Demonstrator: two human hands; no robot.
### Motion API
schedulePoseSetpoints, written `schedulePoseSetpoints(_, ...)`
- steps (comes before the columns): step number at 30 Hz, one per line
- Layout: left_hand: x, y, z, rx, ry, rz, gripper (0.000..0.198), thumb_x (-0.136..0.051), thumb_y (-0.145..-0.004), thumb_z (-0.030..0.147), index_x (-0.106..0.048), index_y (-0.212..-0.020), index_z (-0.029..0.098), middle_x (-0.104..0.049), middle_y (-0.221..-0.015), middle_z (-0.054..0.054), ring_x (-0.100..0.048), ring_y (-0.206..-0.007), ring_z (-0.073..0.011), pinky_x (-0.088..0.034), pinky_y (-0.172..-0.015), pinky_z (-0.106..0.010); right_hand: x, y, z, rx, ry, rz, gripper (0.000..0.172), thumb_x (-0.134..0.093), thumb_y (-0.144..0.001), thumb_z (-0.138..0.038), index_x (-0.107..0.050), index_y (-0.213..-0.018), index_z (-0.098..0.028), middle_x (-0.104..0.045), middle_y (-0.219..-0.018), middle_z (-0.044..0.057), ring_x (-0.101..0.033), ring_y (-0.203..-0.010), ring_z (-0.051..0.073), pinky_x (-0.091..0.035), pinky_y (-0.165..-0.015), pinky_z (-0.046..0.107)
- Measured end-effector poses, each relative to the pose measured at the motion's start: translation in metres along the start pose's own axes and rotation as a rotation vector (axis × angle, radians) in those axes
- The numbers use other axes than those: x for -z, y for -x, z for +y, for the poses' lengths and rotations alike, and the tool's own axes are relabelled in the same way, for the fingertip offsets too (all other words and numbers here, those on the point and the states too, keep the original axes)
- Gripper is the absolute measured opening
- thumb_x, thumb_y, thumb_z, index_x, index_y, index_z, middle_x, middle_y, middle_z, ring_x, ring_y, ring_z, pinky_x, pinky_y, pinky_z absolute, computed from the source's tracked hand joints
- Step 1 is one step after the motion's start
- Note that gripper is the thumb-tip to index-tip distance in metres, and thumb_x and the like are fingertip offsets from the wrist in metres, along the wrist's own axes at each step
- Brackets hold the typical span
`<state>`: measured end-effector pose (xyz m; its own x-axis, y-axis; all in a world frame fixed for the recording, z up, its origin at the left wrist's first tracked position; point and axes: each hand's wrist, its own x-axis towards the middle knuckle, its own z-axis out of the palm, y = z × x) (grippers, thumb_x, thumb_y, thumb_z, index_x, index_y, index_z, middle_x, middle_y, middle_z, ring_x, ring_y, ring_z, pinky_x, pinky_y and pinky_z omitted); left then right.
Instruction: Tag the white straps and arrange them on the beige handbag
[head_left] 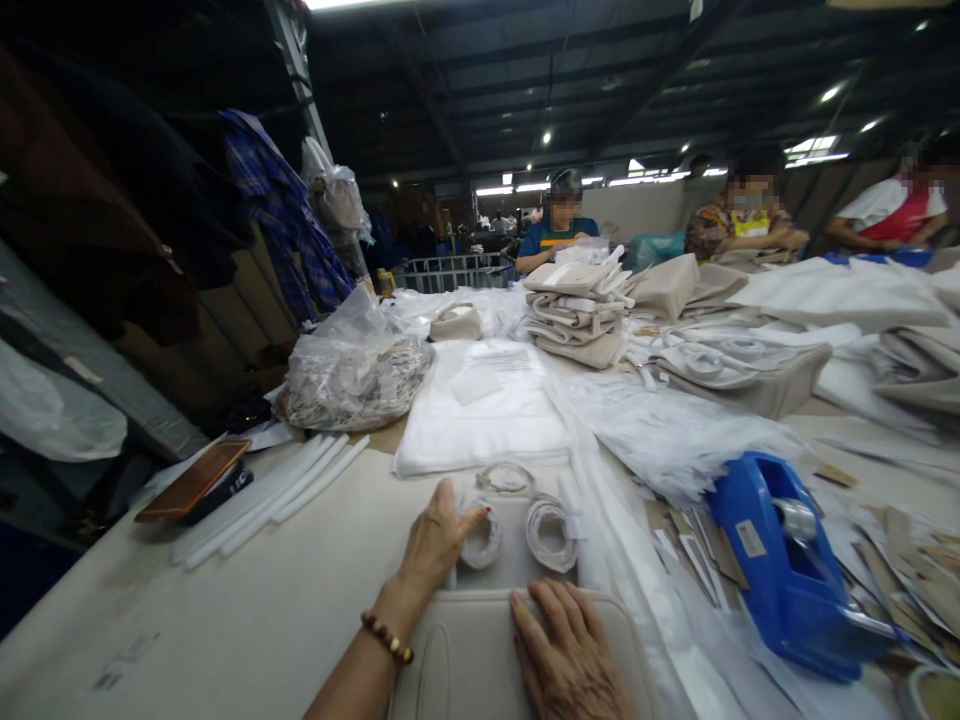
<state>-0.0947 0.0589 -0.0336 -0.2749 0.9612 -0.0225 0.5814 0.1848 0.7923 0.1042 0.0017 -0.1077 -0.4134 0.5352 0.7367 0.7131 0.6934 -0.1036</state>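
Note:
A light beige bag (480, 650) lies flat at the table's near edge. My right hand (566, 650) rests palm down on it, fingers spread. Just beyond the bag's top edge, my left hand (439, 530) touches the left wrapped coil (481, 540) with its thumb; the fingers are apart and the undersides are hidden. A second wrapped coil (551, 535) sits to the right, and a thin wrapped loop (506, 478) lies behind the two. Farther back is a stack of white plastic bags (484, 410).
A blue tape dispenser (780, 570) stands on the right among paper strips. White rolls (281, 505) and a brown-cased phone (195, 482) lie left. Folded beige bags (577, 315) are stacked behind; several people work across the table.

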Motion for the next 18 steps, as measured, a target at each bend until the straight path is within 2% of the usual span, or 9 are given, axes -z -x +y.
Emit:
schedulePoseSetpoints(2, 0.005, 0.006, 0.005, -0.050, -0.112, 0.118, 0.057, -0.059, -0.076, 0.035, -0.039, -0.122, 0.008, -0.050, -0.121, -0.022, -0.042, -0.121, -0.0376, -0.031, -0.102, -0.055, -0.002, 0.002, 0.001, 0.007, 0.007, -0.012, 0.028, -0.048, -0.085, -0.021, -0.059, -0.111, -0.022, -0.062, -0.105, 0.006, -0.053, -0.103, 0.021, -0.032, -0.098, 0.036)
schedulePoseSetpoints(4, 0.005, 0.014, 0.016, -0.178, -0.293, 0.193, 0.057, -0.055, -0.082, 0.031, -0.035, -0.129, 0.007, -0.044, -0.130, -0.023, -0.037, -0.125, -0.0355, -0.028, -0.105, -0.052, -0.004, 0.003, 0.002, 0.000, -0.006, 0.012, 0.028, -0.048, -0.085, -0.024, -0.060, -0.110, -0.022, -0.063, -0.104, 0.006, -0.053, -0.103, 0.021, -0.032, -0.098, 0.036)
schedulePoseSetpoints(5, 0.001, 0.017, 0.023, -0.257, -0.402, 0.188, 0.052, -0.049, -0.086, 0.028, -0.035, -0.131, 0.007, -0.045, -0.131, -0.022, -0.039, -0.124, -0.0326, -0.030, -0.105, -0.048, -0.004, 0.003, 0.003, 0.003, -0.006, 0.023, 0.027, -0.048, -0.085, -0.025, -0.060, -0.109, -0.023, -0.063, -0.103, 0.006, -0.053, -0.103, 0.021, -0.033, -0.098, 0.037)
schedulePoseSetpoints(7, -0.013, 0.022, 0.039, -0.382, -0.578, 0.092, 0.038, -0.036, -0.091, 0.020, -0.043, -0.127, 0.009, -0.052, -0.125, -0.017, -0.046, -0.118, -0.0250, -0.035, -0.103, -0.039, -0.001, 0.002, 0.006, 0.036, 0.020, 0.008, 0.028, -0.047, -0.086, -0.025, -0.061, -0.109, -0.023, -0.064, -0.103, 0.006, -0.054, -0.101, 0.021, -0.034, -0.097, 0.036)
schedulePoseSetpoints(9, -0.034, 0.019, 0.053, -0.397, -0.637, -0.034, 0.032, -0.032, -0.090, 0.012, -0.054, -0.113, 0.013, -0.060, -0.112, -0.011, -0.053, -0.107, -0.0209, -0.041, -0.096, -0.033, 0.002, 0.001, 0.008, 0.101, 0.075, -0.028, 0.030, -0.046, -0.086, -0.023, -0.060, -0.112, -0.022, -0.064, -0.103, 0.006, -0.055, -0.101, 0.020, -0.035, -0.095, 0.035)
schedulePoseSetpoints(11, -0.054, 0.010, 0.063, -0.342, -0.663, -0.085, 0.030, -0.033, -0.087, 0.007, -0.060, -0.099, 0.013, -0.063, -0.100, -0.011, -0.057, -0.098, -0.0223, -0.045, -0.089, -0.033, 0.005, 0.000, 0.011, 0.153, 0.118, -0.042, 0.031, -0.046, -0.086, -0.022, -0.060, -0.113, -0.022, -0.065, -0.103, 0.006, -0.056, -0.100, 0.020, -0.037, -0.093, 0.034)
schedulePoseSetpoints(13, -0.068, -0.004, 0.069, -0.270, -0.696, -0.107, 0.030, -0.033, -0.084, 0.004, -0.061, -0.094, 0.009, -0.064, -0.096, -0.015, -0.059, -0.095, -0.0257, -0.045, -0.086, -0.038, 0.005, 0.000, 0.013, 0.172, 0.139, -0.034, 0.031, -0.046, -0.086, -0.022, -0.061, -0.113, -0.022, -0.066, -0.103, 0.006, -0.058, -0.099, 0.020, -0.038, -0.091, 0.034)
schedulePoseSetpoints(18, -0.077, -0.028, 0.068, -0.243, -0.747, -0.203, 0.027, -0.039, -0.083, 0.007, -0.062, -0.097, 0.004, -0.065, -0.099, -0.018, -0.059, -0.100, -0.0282, -0.045, -0.089, -0.042, 0.001, 0.003, 0.020, 0.208, 0.200, 0.002, 0.030, -0.048, -0.085, -0.020, -0.063, -0.109, -0.026, -0.069, -0.100, 0.004, -0.063, -0.094, 0.018, -0.044, -0.086, 0.032)
